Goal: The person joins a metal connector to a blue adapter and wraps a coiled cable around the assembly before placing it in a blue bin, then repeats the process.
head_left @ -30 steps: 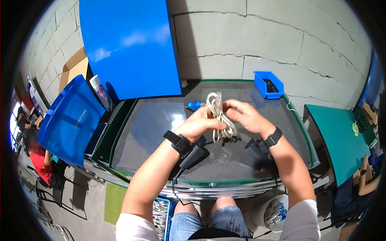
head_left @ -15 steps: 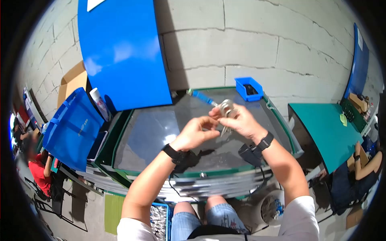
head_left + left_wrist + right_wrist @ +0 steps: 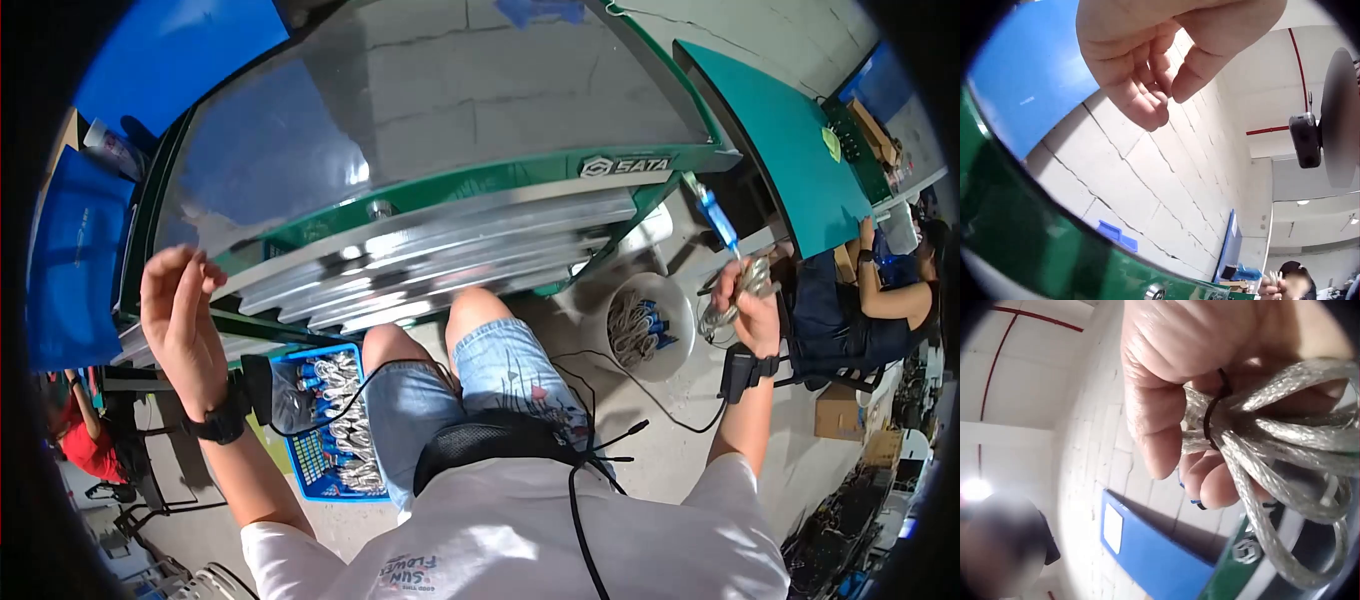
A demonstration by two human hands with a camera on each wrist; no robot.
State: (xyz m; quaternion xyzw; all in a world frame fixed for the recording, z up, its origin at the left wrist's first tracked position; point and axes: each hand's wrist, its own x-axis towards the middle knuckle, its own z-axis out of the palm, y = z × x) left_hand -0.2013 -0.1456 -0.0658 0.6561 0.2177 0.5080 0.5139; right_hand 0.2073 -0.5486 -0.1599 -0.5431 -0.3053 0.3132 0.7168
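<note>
My right hand [image 3: 758, 324] has the silver cable coil [image 3: 1310, 434] gripped, thumb and fingers curled about its bundled middle by the dark tie [image 3: 1210, 422], out to my right; my left hand [image 3: 185, 305] holds nothing, fingers loosely bent with a small gap to the thumb, near the left end of the bench [image 3: 420, 200]. What worries me most is the blue end [image 3: 717, 218], which sticks out past my fingers toward the bench's right corner [image 3: 725, 158]; an inward swing of that arm could knock it there; it shows small, so I cannot tell how stiffly it stands. The loops fan loose from the tie and might snag on the white bucket [image 3: 665, 368] or tangle with the cables [image 3: 633, 325] in it, if I lowered them carelessly; the black wire [image 3: 688, 429] from my right wrist camera [image 3: 742, 372] sags near that bucket, and a quick reach could catch it.

As for edges, the drawer fronts [image 3: 450, 260] stand just beyond my knees [image 3: 480, 305], so room there is tight; the green table [image 3: 775, 150] bounds my far right; the floor [image 3: 650, 455] on my side of the bucket looks roomiest, though the wire crosses it; the blue basket [image 3: 310, 460] sits close beside my left leg.
</note>
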